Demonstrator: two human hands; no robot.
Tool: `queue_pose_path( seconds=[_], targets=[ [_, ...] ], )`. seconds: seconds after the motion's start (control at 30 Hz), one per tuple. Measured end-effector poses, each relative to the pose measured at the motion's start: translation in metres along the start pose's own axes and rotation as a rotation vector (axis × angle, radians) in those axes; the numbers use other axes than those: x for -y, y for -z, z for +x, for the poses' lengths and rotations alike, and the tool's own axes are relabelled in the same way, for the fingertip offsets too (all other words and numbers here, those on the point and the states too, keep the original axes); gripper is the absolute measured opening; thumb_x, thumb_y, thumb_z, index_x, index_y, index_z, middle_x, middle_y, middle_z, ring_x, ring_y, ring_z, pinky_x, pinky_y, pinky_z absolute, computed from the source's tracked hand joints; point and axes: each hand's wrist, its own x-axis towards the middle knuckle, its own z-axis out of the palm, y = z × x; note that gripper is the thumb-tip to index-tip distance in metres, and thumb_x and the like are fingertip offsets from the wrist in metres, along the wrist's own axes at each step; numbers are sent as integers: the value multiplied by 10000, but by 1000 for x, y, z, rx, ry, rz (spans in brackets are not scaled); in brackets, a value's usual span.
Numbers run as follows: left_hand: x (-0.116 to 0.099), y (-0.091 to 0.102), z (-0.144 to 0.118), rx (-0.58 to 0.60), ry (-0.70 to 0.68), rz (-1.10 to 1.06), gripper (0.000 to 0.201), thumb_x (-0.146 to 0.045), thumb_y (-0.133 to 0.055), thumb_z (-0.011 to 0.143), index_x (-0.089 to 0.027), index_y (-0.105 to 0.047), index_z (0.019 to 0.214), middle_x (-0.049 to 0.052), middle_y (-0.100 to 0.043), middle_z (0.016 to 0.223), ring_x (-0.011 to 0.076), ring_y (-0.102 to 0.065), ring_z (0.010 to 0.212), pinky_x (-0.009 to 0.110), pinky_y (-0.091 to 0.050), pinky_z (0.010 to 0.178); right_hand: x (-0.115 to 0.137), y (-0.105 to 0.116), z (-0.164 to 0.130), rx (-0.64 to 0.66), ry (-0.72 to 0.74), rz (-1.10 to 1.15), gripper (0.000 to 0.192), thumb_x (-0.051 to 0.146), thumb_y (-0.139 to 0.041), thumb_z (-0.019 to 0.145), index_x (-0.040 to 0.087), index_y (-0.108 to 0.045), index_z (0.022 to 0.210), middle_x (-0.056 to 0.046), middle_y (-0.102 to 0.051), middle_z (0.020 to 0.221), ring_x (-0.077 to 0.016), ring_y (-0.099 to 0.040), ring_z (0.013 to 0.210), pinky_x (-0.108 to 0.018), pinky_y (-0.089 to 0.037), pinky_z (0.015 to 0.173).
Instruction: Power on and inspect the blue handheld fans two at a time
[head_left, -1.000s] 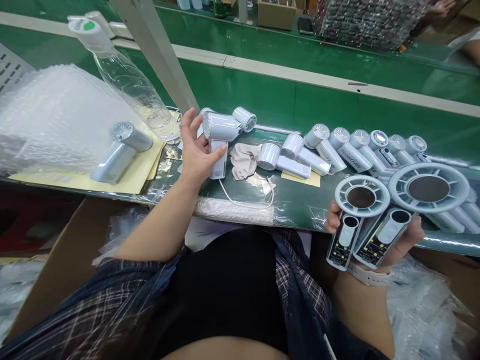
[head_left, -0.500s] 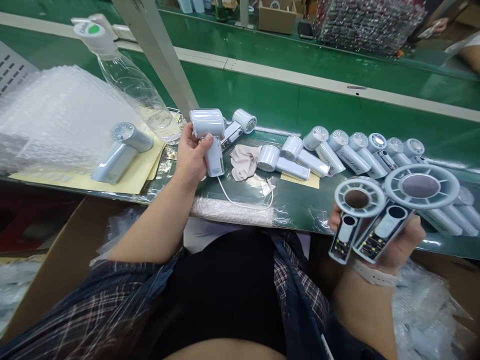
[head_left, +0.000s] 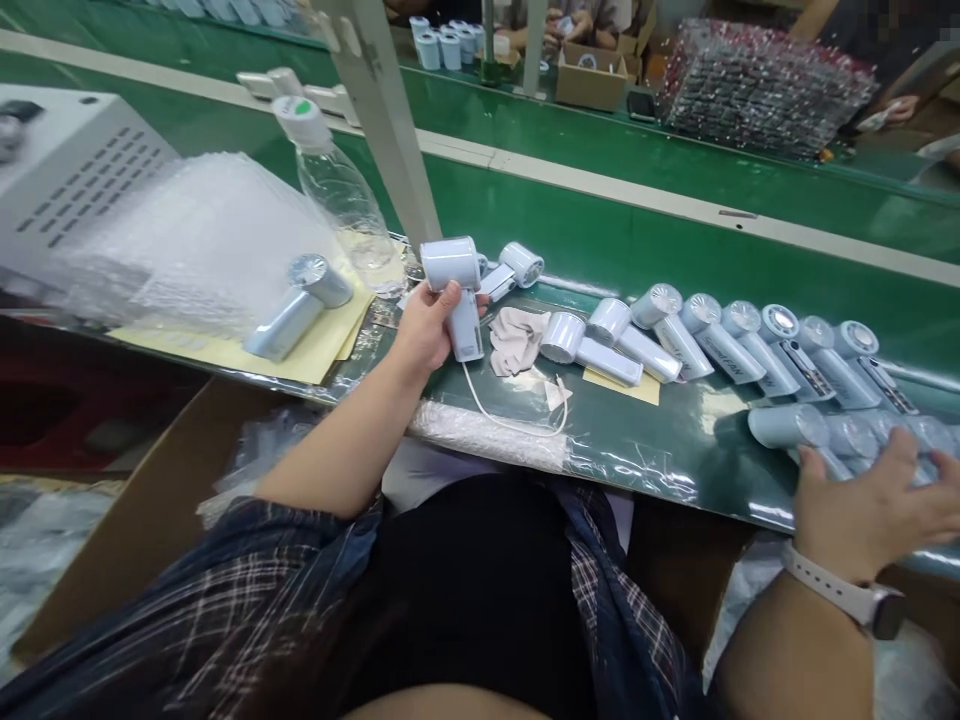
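Note:
My left hand (head_left: 421,335) is wrapped round the handle of a pale blue handheld fan (head_left: 450,263), held upright above the bench. A white cable (head_left: 517,430) hangs from the base of its handle and curves over the bench. At the far right, my right hand (head_left: 862,515) has its fingers spread over a front group of handheld fans (head_left: 784,425); whether the fingertips touch them I cannot tell. Behind it lies a slanted row of similar fans (head_left: 705,315). A crumpled pale cloth (head_left: 517,338) rests right of the held fan, near another fan (head_left: 521,263).
On the left, a single fan (head_left: 281,322) lies on yellow paper beside stacked clear plastic bags (head_left: 202,225). A plastic bottle (head_left: 337,190) and a metal post (head_left: 394,130) stand behind. Bubble wrap (head_left: 487,437) lines the front edge. Other people's hands show across the green line.
The two fans that were in my right hand are out of it; fans now lie beneath that open hand at the right. My left hand keeps its fan. The view has shifted.

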Motion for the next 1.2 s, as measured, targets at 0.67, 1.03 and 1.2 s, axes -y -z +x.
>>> queue_pose_path(
  seconds=[0.67, 1.03, 1.2],
  targets=[
    [0, -17, -99, 164, 311, -411, 924, -838, -915, 560, -163, -787, 1178, 160, -828, 1230, 403, -698, 1376, 497, -576, 1170, 283, 12, -28, 841, 390, 885, 478, 583, -567, 1015, 193, -707, 1255, -127, -689, 1107, -271, -686, 909, -398, -578, 781],
    [-26, -14, -85, 203, 165, -385, 897, -985, -817, 492, -193, -749, 908, 146, -827, 1187, 452, -677, 1392, 534, -600, 1122, 280, 32, -42, 1168, 264, 883, 305, 495, -540, 1009, 221, -673, 1032, -64, -728, 784, -241, -721, 722, -350, -566, 686],
    [-34, -22, -88, 270, 208, -453, 885, -963, -855, 414, -189, -672, 800, 146, -828, 1107, 407, -774, 1216, 505, -645, 1021, 289, 57, -51, 1408, 12, 1235, 332, 525, -756, 867, 200, -785, 930, -39, -732, 642, -219, -704, 591, -335, -581, 619]
  ],
)
